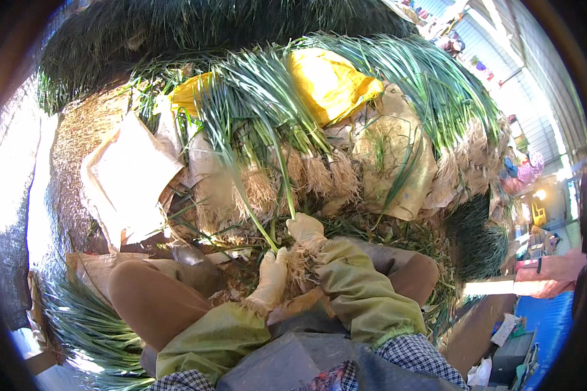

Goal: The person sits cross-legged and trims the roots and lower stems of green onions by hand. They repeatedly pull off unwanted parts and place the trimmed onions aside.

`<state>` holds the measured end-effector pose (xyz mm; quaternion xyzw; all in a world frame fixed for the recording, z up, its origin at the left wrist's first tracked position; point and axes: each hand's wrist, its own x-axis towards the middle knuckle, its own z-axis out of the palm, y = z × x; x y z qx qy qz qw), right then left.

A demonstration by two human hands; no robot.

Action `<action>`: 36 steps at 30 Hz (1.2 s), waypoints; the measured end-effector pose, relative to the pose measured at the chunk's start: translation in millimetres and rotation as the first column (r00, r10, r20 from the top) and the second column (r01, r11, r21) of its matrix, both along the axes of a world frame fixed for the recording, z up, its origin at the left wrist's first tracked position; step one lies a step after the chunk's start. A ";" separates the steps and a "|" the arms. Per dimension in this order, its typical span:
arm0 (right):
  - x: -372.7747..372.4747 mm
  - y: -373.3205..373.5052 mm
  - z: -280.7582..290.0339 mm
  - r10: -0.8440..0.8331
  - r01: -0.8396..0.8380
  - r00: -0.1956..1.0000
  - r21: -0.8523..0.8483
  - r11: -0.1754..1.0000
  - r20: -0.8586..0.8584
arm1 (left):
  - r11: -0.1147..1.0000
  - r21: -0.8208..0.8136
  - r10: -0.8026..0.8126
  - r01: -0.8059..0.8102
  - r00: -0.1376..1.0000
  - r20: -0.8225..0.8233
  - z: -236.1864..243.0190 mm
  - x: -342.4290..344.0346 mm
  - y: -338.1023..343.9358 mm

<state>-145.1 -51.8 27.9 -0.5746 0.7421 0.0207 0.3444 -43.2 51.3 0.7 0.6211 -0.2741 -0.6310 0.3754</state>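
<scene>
The largest thing is the dark heap (228, 32) of greens, stretching from 10 to 1 o'clock. Below it, from 11 to 2 o'clock, a row (404, 78) of long green stalks lies with shaggy pale roots toward the person. A smaller pile (88, 319) spreads at 8 o'clock, beside a brown knee (150, 296). The white sack (130, 179) lies between 9 and 10 o'clock; the tan sack (419, 173), with loose leaves on it, lies between 2 and 3. Green sleeves (365, 290) come in from 5 and 7 o'clock. Of two yellow bags (332, 85), the bigger (glaring in the sun) sits between 12 and 1, the other between 10 and 11. Both hands are in pale gloves. The right hand (305, 229), at 1 o'clock from the left, has its fingers closed on the lower end of one stalk (287, 186), which points to 12. The left hand (269, 280) pinches another stalk (257, 225) between thumb and fingertips, its leaf end toward 11. Between the hands hangs a root clump (301, 270); I cannot tell which hand, if either, has it.
</scene>
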 end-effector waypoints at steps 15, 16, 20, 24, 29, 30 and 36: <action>-98.5 -133.8 3.8 -0.254 0.239 0.926 -0.088 0.967 -0.280 | 0.988 0.152 0.150 -0.004 0.215 -0.965 43.6 15.1 -17.9; -92.9 -125.5 4.4 -0.227 0.199 0.953 -0.150 0.968 -0.202 | 0.993 0.116 0.120 -0.037 0.179 -0.977 47.2 15.9 -16.0; -63.6 -68.2 25.4 0.310 -0.418 0.902 -0.436 0.797 -0.300 | 0.975 0.172 0.217 -0.141 0.437 -0.873 44.2 17.5 -25.8; -23.4 3.9 31.3 0.649 -0.695 0.679 -0.587 0.416 -0.344 | 0.910 0.356 0.399 -0.215 0.690 -0.604 26.0 16.7 -33.3; -21.9 33.2 32.6 0.847 -0.837 0.519 -0.272 0.475 -0.117 | 0.929 0.255 0.368 -0.269 0.583 -0.724 15.7 13.1 -26.0; -26.8 30.3 31.8 0.697 -0.687 0.705 -0.374 0.623 -0.134 | 0.925 0.270 0.379 -0.269 0.571 -0.728 15.8 12.8 -24.7; -16.9 5.7 -8.6 -0.396 0.205 0.480 0.338 0.918 0.783 | 0.928 0.294 0.371 -0.228 0.616 -0.695 16.2 13.5 -22.8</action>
